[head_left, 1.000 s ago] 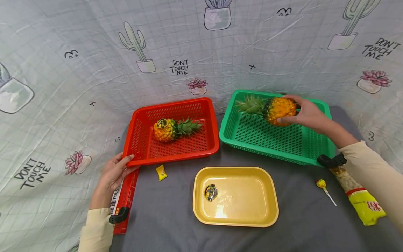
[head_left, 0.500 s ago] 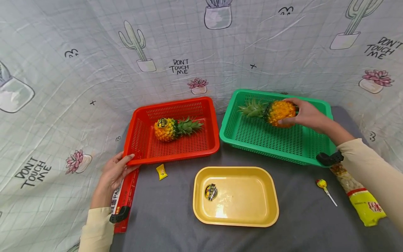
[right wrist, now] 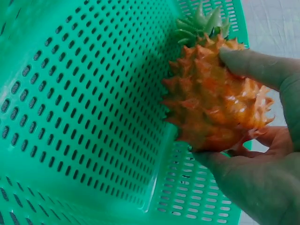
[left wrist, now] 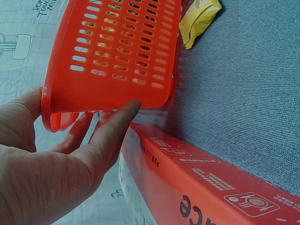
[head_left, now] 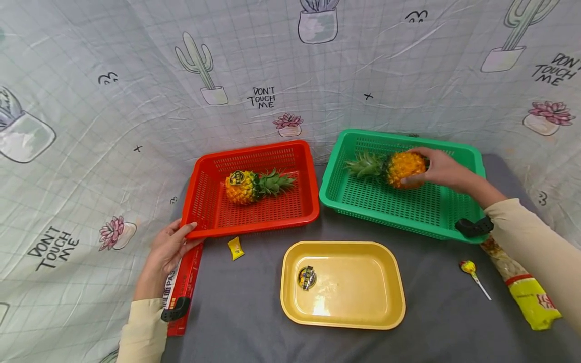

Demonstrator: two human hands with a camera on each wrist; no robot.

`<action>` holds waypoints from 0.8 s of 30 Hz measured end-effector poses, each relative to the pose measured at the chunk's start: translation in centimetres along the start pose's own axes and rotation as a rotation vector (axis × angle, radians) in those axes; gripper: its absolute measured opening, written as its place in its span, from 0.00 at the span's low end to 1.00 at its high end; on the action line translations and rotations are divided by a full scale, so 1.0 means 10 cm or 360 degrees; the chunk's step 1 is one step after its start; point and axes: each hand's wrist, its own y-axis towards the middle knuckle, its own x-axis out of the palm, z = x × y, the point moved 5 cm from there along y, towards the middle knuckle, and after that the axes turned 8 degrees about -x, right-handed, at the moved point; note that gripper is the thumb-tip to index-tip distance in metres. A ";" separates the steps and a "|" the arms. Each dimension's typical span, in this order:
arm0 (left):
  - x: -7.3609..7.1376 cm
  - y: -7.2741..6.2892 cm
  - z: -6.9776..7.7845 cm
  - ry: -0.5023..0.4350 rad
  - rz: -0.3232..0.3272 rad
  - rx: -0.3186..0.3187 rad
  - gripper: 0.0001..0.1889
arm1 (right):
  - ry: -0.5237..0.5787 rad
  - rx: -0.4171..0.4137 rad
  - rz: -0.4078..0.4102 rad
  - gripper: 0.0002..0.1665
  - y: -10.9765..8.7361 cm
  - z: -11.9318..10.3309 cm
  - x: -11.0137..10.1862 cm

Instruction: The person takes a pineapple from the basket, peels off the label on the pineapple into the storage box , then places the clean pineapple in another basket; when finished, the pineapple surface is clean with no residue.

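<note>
My right hand grips a small orange pineapple round its body, inside the green basket. Its leafy crown points left; in the right wrist view the thumb lies on one side of the spiky fruit and fingers on the other. At the red basket, my left hand holds the near left corner, thumb on the rim and fingers below, as the left wrist view shows. A second pineapple with a black and yellow sticker lies in the red basket, crown to the right.
A yellow tray with a round sticker stands in front. A yellow wrapped candy lies below the red basket. A red box lies under my left arm. At the right are a lollipop and a yellow-ended bag.
My right hand has lowered the pineapple a little further into the green basket, toward its floor. The left hand keeps its hold on the red basket's corner. The head view shifts slightly.
</note>
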 end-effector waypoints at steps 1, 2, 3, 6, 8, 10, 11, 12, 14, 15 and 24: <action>0.00 0.00 0.00 -0.0003 -0.0012 0.0006 0.43 | -0.0017 -0.0002 -0.0009 0.56 0.00 0.01 0.00; 0.01 0.00 0.00 0.0000 -0.0021 0.0013 0.42 | -0.0034 -0.0001 -0.0019 0.56 -0.01 0.03 0.00; 0.01 0.00 0.01 0.0000 -0.0032 0.0020 0.42 | -0.0050 -0.0001 -0.0029 0.57 -0.01 0.04 0.01; 0.02 -0.01 0.01 0.0001 -0.0064 0.0044 0.40 | -0.0077 0.0010 -0.0059 0.58 -0.01 0.06 0.01; 0.02 0.00 0.01 -0.0006 -0.0069 0.0045 0.40 | -0.0088 0.0025 -0.0071 0.59 -0.01 0.07 0.01; 0.03 0.01 0.00 -0.0019 -0.0072 0.0046 0.40 | -0.0099 0.0039 -0.0079 0.59 -0.02 0.06 0.01; 0.03 0.01 0.00 -0.0022 -0.0070 0.0044 0.40 | -0.0108 0.0045 -0.0087 0.59 -0.02 0.05 0.00; 0.03 0.02 -0.01 -0.0023 -0.0061 0.0042 0.40 | -0.0119 0.0053 -0.0094 0.59 -0.02 0.04 0.00; 0.03 0.02 -0.03 -0.0020 -0.0053 0.0035 0.40 | -0.0139 0.0062 -0.0108 0.59 -0.03 0.03 0.00; 0.03 0.03 -0.03 -0.0014 -0.0049 0.0033 0.40 | -0.0145 0.0068 -0.0114 0.59 -0.03 0.02 -0.01; 0.03 0.03 -0.02 0.0029 -0.0032 0.0056 0.38 | -0.0157 0.0045 -0.0156 0.60 -0.04 -0.04 -0.01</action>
